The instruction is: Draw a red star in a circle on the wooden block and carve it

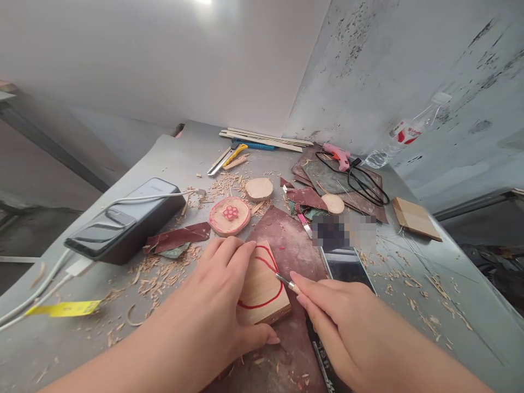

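Note:
My left hand (223, 289) is closed around a light square wooden block (258, 284), fingers over its far left edge and thumb at its near edge. A curved red outline is drawn on the block's top. In my right hand (339, 316) is a slim wood carving tool (290, 285), its metal tip at the red line on the block's right side. The palm hides most of its handle. Beneath the block lies worn dark red sandpaper (282, 234). A black marker pen (323, 360) sits under my right hand, beside a phone (347, 265).
Round wood slices, one with a red flower (230, 213), lie beyond the block among shavings (159, 284). A power strip (126, 218) stands left. Box cutters (235, 155) lie at the back. A pink glue gun (338, 155) and water bottle (403, 134) are back right.

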The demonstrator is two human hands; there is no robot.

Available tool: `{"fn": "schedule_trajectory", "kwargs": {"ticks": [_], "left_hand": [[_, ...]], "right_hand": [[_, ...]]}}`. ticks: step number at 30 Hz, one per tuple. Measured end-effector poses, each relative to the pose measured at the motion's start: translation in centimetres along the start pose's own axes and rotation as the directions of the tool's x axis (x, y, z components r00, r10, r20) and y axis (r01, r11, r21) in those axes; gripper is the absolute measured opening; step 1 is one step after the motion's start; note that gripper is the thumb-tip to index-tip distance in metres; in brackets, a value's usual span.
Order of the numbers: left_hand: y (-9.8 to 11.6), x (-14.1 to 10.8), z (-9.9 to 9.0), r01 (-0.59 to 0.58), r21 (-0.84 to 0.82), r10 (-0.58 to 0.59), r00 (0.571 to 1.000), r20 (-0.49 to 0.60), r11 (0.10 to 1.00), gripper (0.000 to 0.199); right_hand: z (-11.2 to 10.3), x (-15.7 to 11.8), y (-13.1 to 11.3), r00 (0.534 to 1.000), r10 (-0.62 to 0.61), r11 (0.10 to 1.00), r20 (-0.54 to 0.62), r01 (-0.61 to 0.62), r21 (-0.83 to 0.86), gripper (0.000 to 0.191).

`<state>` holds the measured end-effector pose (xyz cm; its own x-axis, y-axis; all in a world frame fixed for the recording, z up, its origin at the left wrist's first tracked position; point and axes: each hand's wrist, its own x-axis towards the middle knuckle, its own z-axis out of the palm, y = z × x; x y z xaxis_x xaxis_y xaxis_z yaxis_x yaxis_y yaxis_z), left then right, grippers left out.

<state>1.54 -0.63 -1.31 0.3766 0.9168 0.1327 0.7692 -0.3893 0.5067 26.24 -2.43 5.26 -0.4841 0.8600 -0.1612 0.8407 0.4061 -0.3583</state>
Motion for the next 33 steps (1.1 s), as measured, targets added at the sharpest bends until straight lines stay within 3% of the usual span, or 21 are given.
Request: {"fn": "schedule_trajectory", "kwargs": {"ticks": [5,16,20,24,29,33], "left_hand": [[0.0,0.0,0.1,0.006,-0.021,-0.006,1.0,-0.009,1.0,0.11],[-0.1,0.4,0.2,-0.014,-0.001,0.014,1.0,0.015,1.0,0.11],[0.1,0.1,0.1,0.016,0.039,-0.017,0.999,0.028,0.999,0.104],[0.2,-0.7,-0.1,-0.016,0.075,0.014,1.0,0.026,0.997,0.112],[0.2,-1.2,0.0,-0.052,0.131,0.053,0.999,-0.008,0.99,0.114],[-0.5,-1.4,0.0,-0.022,0.145,0.024,1.0,-0.01,0.989,0.114]], "right_hand": [[1.4,0.3,-0.1,1.0,-0.011,1.0,-0.021,0.011,-0.026,0.055],[2.0,2.2,0.0,0.999,-0.045,0.998,0.019,0.045,-0.044,0.054],[1.3,2.4,-0.2,0.998,-0.067,0.996,0.003,0.067,-0.052,0.047],[-0.4,1.3,0.3,0.996,-0.026,0.999,-0.083,0.027,0.019,0.036],[-2.7,0.9,0.8,0.985,0.174,0.964,-0.002,-0.17,0.207,0.032],[-2.4,0.9,0.6,0.992,0.121,0.958,0.036,-0.126,0.256,0.028]]}}
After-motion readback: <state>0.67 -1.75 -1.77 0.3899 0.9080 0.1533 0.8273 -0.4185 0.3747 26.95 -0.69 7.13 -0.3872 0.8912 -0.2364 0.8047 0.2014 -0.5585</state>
